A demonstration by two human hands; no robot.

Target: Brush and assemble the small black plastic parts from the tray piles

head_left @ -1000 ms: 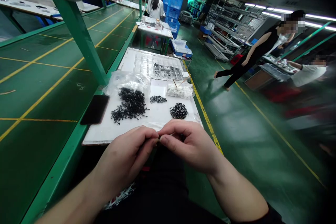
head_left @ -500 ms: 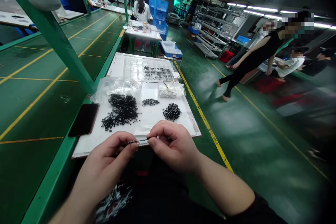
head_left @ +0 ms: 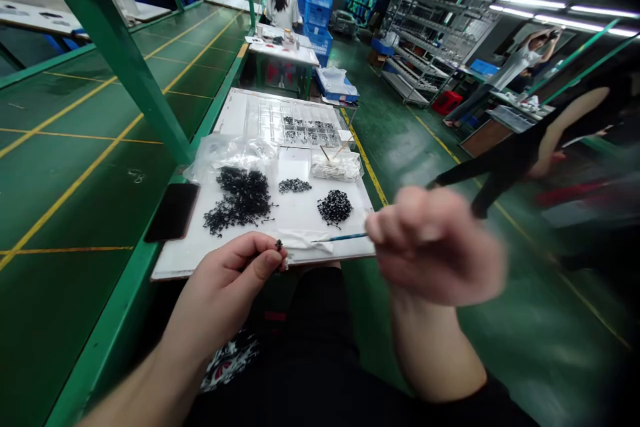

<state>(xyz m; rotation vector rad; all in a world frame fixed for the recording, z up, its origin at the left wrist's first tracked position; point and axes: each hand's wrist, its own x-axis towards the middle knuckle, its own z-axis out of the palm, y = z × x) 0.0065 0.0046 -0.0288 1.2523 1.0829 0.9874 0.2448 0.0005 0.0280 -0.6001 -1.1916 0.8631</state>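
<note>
1. L hand [head_left: 225, 293], lower mid-frame: thumb & fingers clenched on small black part [head_left: 279, 247], just over near edge of white board [head_left: 300, 221].
2. R hand [head_left: 435, 247], right of center: raised, fingers curled, blurred. Thin blue-handled tool [head_left: 340, 237] runs left from fingertips above white cloth [head_left: 305, 240]; grip can't be told.
3. On board: big black parts heap [head_left: 240, 200], small heap [head_left: 294, 185], round heap [head_left: 335, 208]. Phone [head_left: 173, 211] on green surface [head_left: 65, 180], left of board.
4. Beyond: plastic bag [head_left: 230, 153], clear compartment tray [head_left: 285, 119].
5. Upper mid-frame: seated co-worker [head_left: 283, 10], blue crates [head_left: 315, 0].
</note>
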